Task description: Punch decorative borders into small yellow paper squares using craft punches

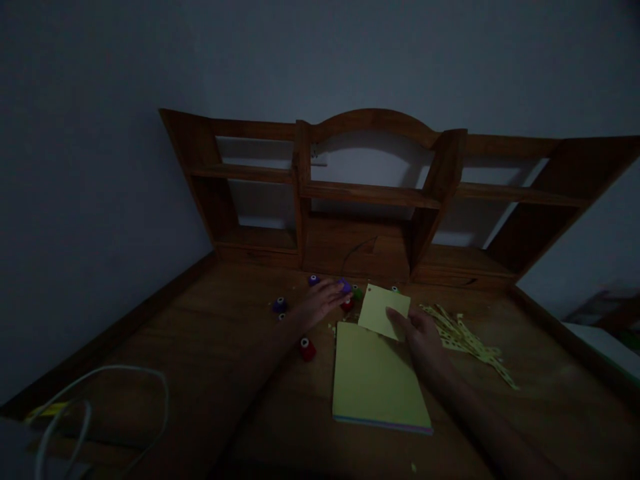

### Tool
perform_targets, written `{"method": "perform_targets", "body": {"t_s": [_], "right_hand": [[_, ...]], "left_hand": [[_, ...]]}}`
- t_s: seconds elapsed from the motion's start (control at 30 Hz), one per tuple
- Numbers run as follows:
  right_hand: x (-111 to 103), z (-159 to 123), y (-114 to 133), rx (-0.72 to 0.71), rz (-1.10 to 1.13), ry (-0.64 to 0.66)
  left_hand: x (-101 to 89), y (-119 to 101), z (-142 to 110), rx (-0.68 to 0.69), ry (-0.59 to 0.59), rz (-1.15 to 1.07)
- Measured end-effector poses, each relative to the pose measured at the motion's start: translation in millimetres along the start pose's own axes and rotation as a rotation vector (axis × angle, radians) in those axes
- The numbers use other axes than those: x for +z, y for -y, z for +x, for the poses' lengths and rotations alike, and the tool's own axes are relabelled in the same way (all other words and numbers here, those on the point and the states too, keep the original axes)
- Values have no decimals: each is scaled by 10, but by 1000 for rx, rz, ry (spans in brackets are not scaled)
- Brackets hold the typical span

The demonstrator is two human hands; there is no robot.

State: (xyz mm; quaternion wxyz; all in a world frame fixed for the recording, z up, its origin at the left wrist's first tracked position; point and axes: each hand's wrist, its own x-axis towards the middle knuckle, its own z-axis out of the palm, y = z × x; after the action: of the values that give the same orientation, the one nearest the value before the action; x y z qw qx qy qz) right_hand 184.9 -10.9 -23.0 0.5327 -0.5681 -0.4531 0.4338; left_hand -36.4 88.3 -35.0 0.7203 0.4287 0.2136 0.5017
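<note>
My right hand (420,331) pinches a small yellow paper sheet (379,308) by its right side, thumb on top. A small punched hole shows near the sheet's upper left corner. At my left hand's (324,303) fingertips is a purple paper punch (345,285), partly covered by the fingers. A red punch (347,305) and a green punch (357,292) stand between that hand and the sheet. Below the held sheet lies a stack of larger paper (379,380), yellow on top with other colours at its front edge. The light is dim.
Cut yellow paper strips with holes (465,340) lie in a heap at the right. More punches, such as a red one (307,349) and a purple one (279,305), stand left. A wooden shelf (370,193) closes the back; a white cable (165,387) loops at front left.
</note>
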Motion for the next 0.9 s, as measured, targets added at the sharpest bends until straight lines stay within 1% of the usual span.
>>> {"method": "perform_targets", "body": {"t_s": [0.1, 0.13, 0.27, 0.33, 0.5, 0.67, 0.8, 0.9], "right_hand": [[18, -39, 2, -37, -29, 9], [23, -53, 2, -52, -45, 7], [49, -107, 17, -129, -133, 17], [61, -129, 39, -173, -172, 22], [75, -148, 88, -214, -242, 16], [57, -124, 66, -249, -294, 11], [35, -113, 43, -246, -341, 36], [28, -112, 40, -249, -346, 43]], "left_hand": [[57, -31, 0, -72, 55, 87], [76, -42, -4, -76, 63, 133], [109, -36, -34, -19, 37, 382], [111, -21, -50, -27, 47, 443], [145, -61, -81, -29, 85, 498], [133, -78, -81, -24, 122, 577], [101, -45, -74, -4, 169, 546], [115, -58, -87, 14, 192, 536]]}}
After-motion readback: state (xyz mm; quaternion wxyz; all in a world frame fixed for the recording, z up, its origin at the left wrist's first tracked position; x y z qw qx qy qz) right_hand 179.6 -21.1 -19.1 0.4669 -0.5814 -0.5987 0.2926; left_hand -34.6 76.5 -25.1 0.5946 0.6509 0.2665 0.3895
